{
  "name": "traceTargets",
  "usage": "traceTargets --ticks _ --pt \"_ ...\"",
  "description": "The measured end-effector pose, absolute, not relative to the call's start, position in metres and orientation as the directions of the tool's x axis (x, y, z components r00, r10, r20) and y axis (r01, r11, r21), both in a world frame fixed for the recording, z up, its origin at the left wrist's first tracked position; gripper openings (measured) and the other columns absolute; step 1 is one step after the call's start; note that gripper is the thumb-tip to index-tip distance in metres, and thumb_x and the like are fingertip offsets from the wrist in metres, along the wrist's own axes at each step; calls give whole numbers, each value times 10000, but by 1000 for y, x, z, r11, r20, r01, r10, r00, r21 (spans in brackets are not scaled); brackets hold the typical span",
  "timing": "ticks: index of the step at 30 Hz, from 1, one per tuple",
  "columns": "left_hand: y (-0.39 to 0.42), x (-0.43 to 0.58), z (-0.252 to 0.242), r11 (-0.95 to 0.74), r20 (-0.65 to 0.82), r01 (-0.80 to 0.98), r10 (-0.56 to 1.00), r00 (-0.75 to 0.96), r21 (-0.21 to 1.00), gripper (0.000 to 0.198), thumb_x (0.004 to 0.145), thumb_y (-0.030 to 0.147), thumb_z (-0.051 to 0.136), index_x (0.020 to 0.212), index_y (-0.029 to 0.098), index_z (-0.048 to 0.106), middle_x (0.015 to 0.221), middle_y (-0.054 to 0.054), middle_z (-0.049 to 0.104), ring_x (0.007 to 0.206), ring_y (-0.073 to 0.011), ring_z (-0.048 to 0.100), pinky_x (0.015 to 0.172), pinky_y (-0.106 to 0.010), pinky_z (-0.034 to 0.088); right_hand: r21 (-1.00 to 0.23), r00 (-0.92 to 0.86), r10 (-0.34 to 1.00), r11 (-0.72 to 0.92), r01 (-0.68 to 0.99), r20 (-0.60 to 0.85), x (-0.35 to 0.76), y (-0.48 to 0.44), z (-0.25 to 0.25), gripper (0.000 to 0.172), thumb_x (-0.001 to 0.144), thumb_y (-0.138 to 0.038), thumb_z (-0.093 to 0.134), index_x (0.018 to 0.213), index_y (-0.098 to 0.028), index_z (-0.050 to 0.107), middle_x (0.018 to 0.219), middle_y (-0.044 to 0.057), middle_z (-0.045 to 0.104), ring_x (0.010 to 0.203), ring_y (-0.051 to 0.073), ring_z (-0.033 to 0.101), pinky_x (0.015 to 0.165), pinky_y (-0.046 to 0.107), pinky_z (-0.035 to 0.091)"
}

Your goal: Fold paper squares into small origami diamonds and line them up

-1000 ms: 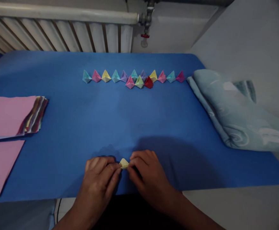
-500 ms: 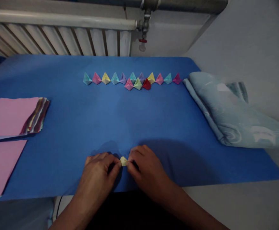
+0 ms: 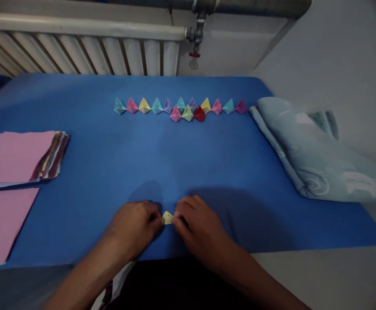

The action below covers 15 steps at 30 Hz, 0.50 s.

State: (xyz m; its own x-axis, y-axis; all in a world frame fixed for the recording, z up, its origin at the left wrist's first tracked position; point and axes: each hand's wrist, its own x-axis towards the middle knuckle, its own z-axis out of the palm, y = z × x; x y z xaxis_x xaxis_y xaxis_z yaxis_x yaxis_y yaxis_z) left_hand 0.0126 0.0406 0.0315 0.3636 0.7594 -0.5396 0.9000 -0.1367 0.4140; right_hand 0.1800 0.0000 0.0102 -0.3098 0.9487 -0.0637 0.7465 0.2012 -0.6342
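A small folded yellow paper piece lies near the front edge of the blue mat. My left hand pinches its left side with curled fingers. My right hand pinches its right side the same way. Both hands rest on the mat and hide most of the piece. Far back on the mat stands a row of several folded paper pyramids in teal, pink, yellow, purple, green and red.
A stack of coloured paper sheets with pink on top lies at the left. A single pink sheet lies in front of it. A folded light-blue cloth lies at the mat's right edge. A radiator runs behind.
My hands have stayed on the yellow piece, the left fingers curling tighter around it. The view has shifted slightly.
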Motion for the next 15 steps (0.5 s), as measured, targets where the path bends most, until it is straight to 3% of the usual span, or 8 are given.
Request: traceTargets --ticks 5,15 --pt "38 12 32 -116 -533 908 776 336 403 250 817 299 458 652 209 624 628 15 618 573 -124 529 556 -251 316 -732 -335 940 188 655 -58 186 -2 10 103 856 -103 552 798 -183 581 874 28 603 854 172 517 761 302 423" --pt "31 10 28 -184 -431 870 810 398 458 270 850 256 447 650 199 620 686 -5 652 642 -139 589 614 -261 384 -645 -355 934 252 721 -31 183 -2 9 176 888 -95 468 758 -172 558 861 52 581 814 177 501 745 312 432"
